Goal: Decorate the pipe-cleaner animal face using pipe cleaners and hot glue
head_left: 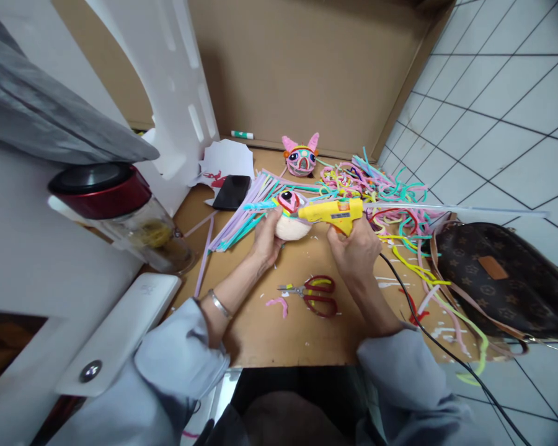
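Observation:
Near the middle of the table, my left hand point(267, 238) is closed round a white rounded piece point(294, 228) that bears a pink, red and black eye-like decoration. My right hand point(356, 248) grips a yellow glue gun point(332, 214), its nozzle pointing left at the decorated side; whether it touches is too small to tell. A long clear glue stick point(456, 209) sticks out of the gun's back. Below the hands lie red-handled scissors point(320, 296) and a short pink strip point(279, 305).
A finished-looking pink-eared head point(301, 160) stands at the back. Pipe cleaners point(242, 214) and a tangled coloured heap point(367, 183) lie around. A phone point(231, 192) and bottle point(142, 223) are left; a brown bag point(506, 279) and black cord point(428, 334) are right.

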### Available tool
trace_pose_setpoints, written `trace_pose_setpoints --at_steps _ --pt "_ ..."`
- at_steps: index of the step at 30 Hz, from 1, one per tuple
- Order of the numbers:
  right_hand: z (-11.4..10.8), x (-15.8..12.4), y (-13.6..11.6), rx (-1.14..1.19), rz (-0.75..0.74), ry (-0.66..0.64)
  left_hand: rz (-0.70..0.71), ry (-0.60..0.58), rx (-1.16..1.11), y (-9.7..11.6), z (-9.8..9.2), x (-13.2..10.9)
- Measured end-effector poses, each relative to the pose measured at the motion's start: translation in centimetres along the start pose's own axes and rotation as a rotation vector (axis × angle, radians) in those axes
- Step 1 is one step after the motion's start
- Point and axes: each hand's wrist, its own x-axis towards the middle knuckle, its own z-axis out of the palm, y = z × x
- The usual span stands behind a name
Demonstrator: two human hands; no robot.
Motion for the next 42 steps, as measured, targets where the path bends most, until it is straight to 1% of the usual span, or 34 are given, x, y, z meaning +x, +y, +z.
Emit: trace_pose_setpoints --at_steps 5,9,14,20,23,26,28,31,34,35,37,42 --pt "-0.7 0.0 -0.2 -0.068 -0.057 0.001 0.024 0.0 0.024 -0.1 0.0 0.0" --pt "-1.3 0.0 -0.5 -0.069 -0.084 -0.026 0.056 0.012 0.034 -0.3 -0.3 0.2" --pt "-1.3 0.1 -0.4 -0.056 -0.094 -0.053 0.075 0.038 0.034 -0.4 -0.5 0.4" --pt "-1.0 0.1 -0.3 -0.039 -0.075 -0.048 0.066 0.034 0.043 -0.4 -0.4 0.4" --pt "-0.7 0.2 -0.3 0.012 -0.008 -0.056 0.049 0.016 0.029 -0.3 -0.3 0.3" --pt "-0.5 0.5 0.2 0.063 0.086 -0.118 0.004 0.005 -0.002 0.0 -0.2 0.2" --pt "-0.6 0.6 1.0 0.06 0.153 -0.167 -0.028 0.012 -0.017 0.2 -0.3 0.3" --pt "-1.3 0.4 2.6 -0.025 0.257 -0.252 -0.042 0.017 -0.024 0.5 -0.4 0.4" --pt "-2.0 -0.5 4.4 -0.176 0.345 -0.417 -0.03 0.002 -0.015 0.4 -0.4 0.3" --pt "-2.2 -0.8 4.9 -0.224 0.35 -0.468 -0.022 -0.003 -0.012 0.4 -0.3 0.3" --pt "-2.4 -1.6 5.8 -0.313 0.33 -0.517 -0.008 -0.012 -0.006 0.3 -0.2 0.1" --pt "-2.9 -3.0 6.9 -0.482 0.147 -0.555 0.001 -0.032 0.007 0.3 0.1 -0.2"
